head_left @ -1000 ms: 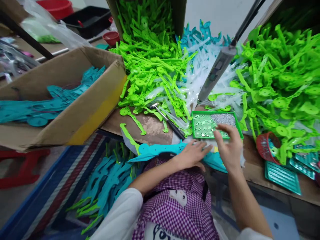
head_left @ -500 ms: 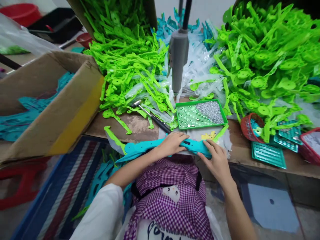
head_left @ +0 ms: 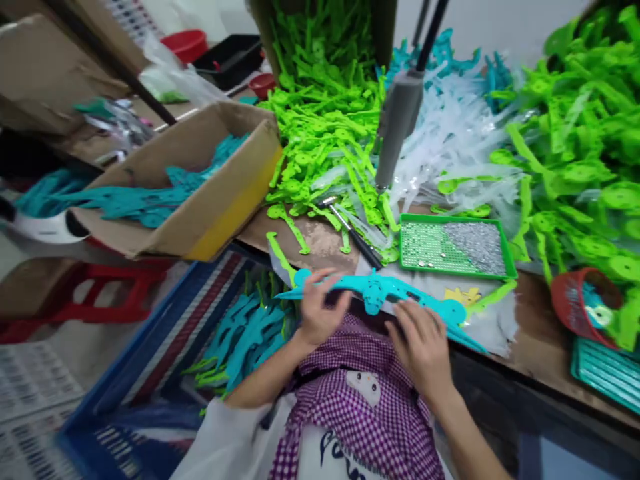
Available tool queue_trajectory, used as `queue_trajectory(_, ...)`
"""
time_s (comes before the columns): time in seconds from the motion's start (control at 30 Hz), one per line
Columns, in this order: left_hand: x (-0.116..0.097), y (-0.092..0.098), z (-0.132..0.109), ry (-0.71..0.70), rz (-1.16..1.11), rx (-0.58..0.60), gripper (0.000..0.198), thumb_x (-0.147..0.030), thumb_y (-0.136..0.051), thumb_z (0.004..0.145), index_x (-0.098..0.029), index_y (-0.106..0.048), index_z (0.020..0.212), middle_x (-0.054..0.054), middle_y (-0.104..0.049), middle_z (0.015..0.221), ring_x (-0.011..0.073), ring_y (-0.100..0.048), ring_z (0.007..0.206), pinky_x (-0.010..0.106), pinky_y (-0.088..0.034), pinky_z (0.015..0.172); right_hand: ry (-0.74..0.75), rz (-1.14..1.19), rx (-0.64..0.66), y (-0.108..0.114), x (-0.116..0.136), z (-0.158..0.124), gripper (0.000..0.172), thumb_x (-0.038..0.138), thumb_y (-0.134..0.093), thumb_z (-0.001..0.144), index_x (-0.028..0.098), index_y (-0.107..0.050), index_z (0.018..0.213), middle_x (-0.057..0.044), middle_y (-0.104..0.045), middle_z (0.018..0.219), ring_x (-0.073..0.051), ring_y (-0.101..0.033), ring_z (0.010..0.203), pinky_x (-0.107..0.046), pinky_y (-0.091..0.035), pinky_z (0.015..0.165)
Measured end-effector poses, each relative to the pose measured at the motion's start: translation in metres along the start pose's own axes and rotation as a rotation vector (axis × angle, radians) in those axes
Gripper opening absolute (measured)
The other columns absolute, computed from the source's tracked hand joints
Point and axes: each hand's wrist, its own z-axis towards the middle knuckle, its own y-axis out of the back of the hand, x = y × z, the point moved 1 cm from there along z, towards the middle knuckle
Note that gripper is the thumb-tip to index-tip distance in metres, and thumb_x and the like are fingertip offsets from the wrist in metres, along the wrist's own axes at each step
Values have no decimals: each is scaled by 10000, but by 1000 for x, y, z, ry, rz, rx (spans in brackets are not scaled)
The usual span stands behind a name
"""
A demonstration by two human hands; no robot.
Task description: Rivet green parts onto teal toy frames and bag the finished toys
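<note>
- I have the long, flat turquoise plastic piece (head_left: 374,293) lying crosswise at my fingers, at the table's near edge, its tapered ends reaching past both hands.
- My left hand (head_left: 320,317) overlaps its left half; the fingers are bent and the thumb stands apart from them. I cannot tell whether they pinch it.
- My right hand (head_left: 425,343) is at the near edge of its right half, fingers curved and close together, thumb lower and apart; their grip on it I cannot tell.
- Beyond my right fingers sits a shallow, rectangular green plastic tray (head_left: 420,248), with small silvery metal pieces (head_left: 477,247) heaped mostly at its right side.
- Ahead, between my two hands, lies a black-handled hammer with a metal head (head_left: 357,237).
- Farther beyond it hangs a grey, cylindrical power driver (head_left: 397,127), over a heap of lime-green plastic arms (head_left: 325,140).
- Left of my left fingers, well apart, a brown cardboard box (head_left: 235,193) holds more turquoise pieces (head_left: 155,200).
</note>
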Motion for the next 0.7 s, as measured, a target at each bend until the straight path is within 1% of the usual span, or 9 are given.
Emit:
queue_trajectory(0.07, 34, 39, -23, 397, 65, -392, 403, -357, -650, 833, -237, -516, 1194, 98, -496, 1281, 251, -462, 1237, 470, -374, 1047, 143, 121, 85, -25, 35, 19, 539, 240, -470, 944, 270, -333, 1464, -97, -621, 1315, -244, -543, 1264, -460, -377, 1066)
queue_trajectory(0.1, 51, 53, -31, 586, 17, -526, 422, -379, -651, 817, -224, -509, 1183, 99, -503, 1271, 248, -481, 1216, 451, -403, 1017, 203, 143, 126, -40, 51, 30, 524, 248, -453, 950, 260, -343, 1462, -95, -587, 1361, -240, -513, 1297, -455, -371, 1078)
queue_trajectory(0.17, 79, 64, -41, 923, -281, -525, 361, -408, -584, 830, -192, -540, 1115, 95, -580, 1167, 228, -570, 1107, 403, -472, 923, 282, 133, 177, -71, 78, 53, 511, 278, -443, 953, 237, -363, 1456, -99, -513, 1437, -257, -457, 1347, -469, -349, 1099)
queue_trajectory(0.23, 89, 61, -42, 1076, -669, -374, 344, -410, -535, 836, -156, -584, 1063, 95, -647, 1059, 209, -635, 989, 359, -510, 839, 320, 106, 217, -97, 93, 72, 530, 286, -473, 938, 202, -376, 1452, -123, -477, 1464, -294, -442, 1353, -503, -338, 1101)
queue_trajectory(0.3, 82, 57, -42, 1057, -914, -317, 341, -390, -572, 816, -138, -619, 1041, 88, -680, 1011, 185, -654, 918, 315, -521, 792, 338, 74, 211, -111, 97, 84, 530, 253, -488, 927, 172, -392, 1442, -145, -511, 1432, -315, -489, 1305, -518, -368, 1069)
queue_trajectory(0.37, 63, 57, -42, 993, -997, -371, 322, -379, -633, 796, -140, -642, 1013, 67, -693, 983, 160, -655, 866, 276, -523, 758, 358, 56, 118, -110, 92, 89, 517, 220, -482, 927, 162, -400, 1435, -151, -581, 1359, -304, -556, 1226, -490, -427, 1007)
queue_trajectory(0.5, 24, 72, -33, 872, -1226, -279, 386, -444, -643, 831, -149, -641, 1080, 79, -694, 983, 175, -662, 888, 280, -538, 764, 452, 156, -162, -71, 71, 85, 595, 240, -556, 892, 168, -371, 1454, -157, -648, 1236, -274, -600, 1153, -437, -493, 948)
queue_trajectory(0.6, 12, 79, -12, 749, -1360, -266, 560, -444, -767, 732, -217, -577, 1208, 88, -624, 1218, 208, -621, 1070, 298, -536, 859, 458, 237, -204, -37, 58, 79, 640, 208, -634, 835, 186, -413, 1435, -154, -639, 1226, -273, -607, 1146, -432, -527, 934)
queue_trajectory(0.7, 8, 74, 14, 633, -1493, -118, 679, -427, -840, 647, -243, -552, 1234, 89, -633, 1215, 224, -636, 1049, 316, -547, 854, 412, 243, -230, -10, 51, 72, 630, 195, -673, 800, 206, -471, 1397, -144, -645, 1217, -277, -631, 1108, -436, -560, 890)
